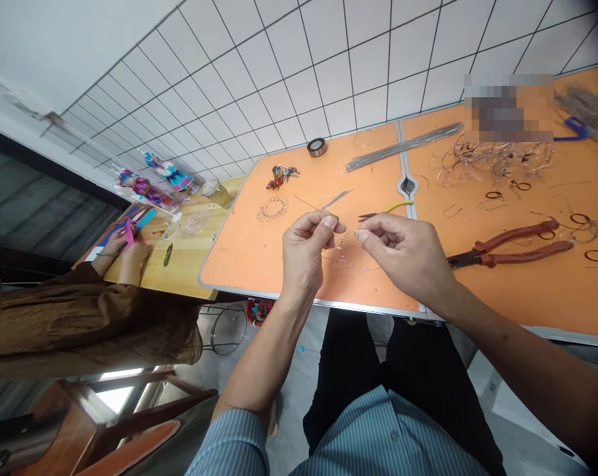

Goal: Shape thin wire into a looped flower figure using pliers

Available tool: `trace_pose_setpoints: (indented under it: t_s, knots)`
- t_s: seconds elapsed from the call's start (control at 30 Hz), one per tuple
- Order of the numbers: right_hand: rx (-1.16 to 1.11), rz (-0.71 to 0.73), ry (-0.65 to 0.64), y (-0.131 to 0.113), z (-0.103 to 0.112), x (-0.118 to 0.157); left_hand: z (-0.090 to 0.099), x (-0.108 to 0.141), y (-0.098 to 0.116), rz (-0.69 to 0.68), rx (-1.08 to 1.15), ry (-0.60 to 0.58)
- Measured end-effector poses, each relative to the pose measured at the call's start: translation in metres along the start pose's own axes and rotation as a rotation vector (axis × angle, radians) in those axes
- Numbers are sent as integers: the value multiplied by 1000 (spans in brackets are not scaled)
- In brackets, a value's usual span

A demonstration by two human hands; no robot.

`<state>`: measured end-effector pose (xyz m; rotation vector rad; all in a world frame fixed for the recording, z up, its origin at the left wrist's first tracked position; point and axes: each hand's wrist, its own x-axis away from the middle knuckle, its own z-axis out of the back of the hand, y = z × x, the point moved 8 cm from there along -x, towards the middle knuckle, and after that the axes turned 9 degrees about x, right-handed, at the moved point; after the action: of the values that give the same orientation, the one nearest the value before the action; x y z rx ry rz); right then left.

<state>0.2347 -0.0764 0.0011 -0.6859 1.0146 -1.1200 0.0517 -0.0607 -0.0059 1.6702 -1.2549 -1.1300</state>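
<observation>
Thin wire [307, 203] runs through the closed fingers of my left hand [313, 241], its free end sticking out to the upper left. My right hand [401, 248] pinches the wire a short way to the right, fingertips close to those of the left. Below the fingertips hangs a loose wire loop [363, 267] with small bends in it. Just behind the hands lie scissors [381, 213] with a yellow handle, partly hidden, and a few short straight wires [337, 199]. A finished-looking looped wire ring [272, 209] rests flat to the left.
Pliers with red handles [517, 244] lie at the right. Farther back are a bundle of straight wires [403, 147], a tape roll [317, 147], keys [282, 176] and a wire tangle [497, 158]. At left, a co-worker's hands [130, 254] hold something pink over a wooden table [190, 268].
</observation>
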Motion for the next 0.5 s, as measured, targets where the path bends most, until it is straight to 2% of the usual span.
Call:
trace_pose_setpoints:
  t_s: [0.4,0.5]
  knots:
    - [-50,1,-22,4,-9,0,3,-2,4,-58,-39,36]
    - [25,34,-50,4,0,5,8,-3,6,-84,-60,53]
